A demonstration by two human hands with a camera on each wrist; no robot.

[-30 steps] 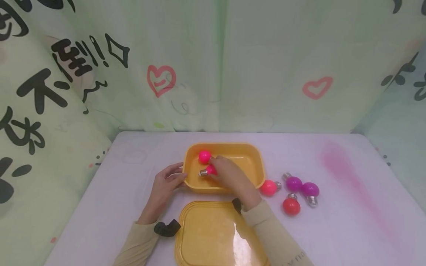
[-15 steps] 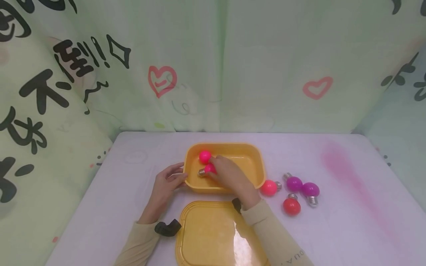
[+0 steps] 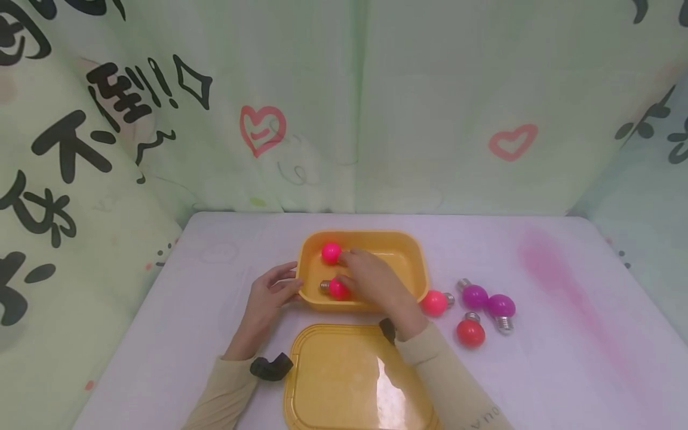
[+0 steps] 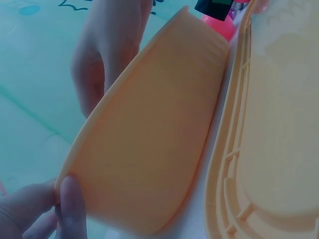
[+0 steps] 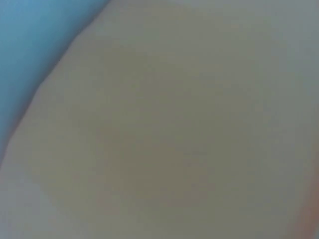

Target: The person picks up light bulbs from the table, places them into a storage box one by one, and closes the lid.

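A yellow plastic box [image 3: 395, 239] stands in the middle of the table. My left hand [image 3: 271, 292] pinches its left rim, thumb on the outer wall, as the left wrist view shows with the box wall [image 4: 144, 129] up close. Inside the box, a pink light bulb [image 3: 331, 253] lies near the back left. Another pink bulb [image 3: 338, 289] lies near the front wall, its metal base pointing left. My right hand [image 3: 373, 280] reaches over the front rim, fingers parted and thumb right at the front bulb. The right wrist view is a blur.
A yellow lid [image 3: 344, 376] lies in front of the box. Right of the box are a pinkish-red bulb [image 3: 434, 303], a red bulb [image 3: 470, 332] and two purple bulbs [image 3: 475, 297]. A printed curtain [image 3: 430, 119] hangs behind the white table [image 3: 564, 310].
The front pink bulb has moved down toward the box's front wall, and my right thumb and fingers have spread apart, letting go of it. My left hand has stayed at the rim.
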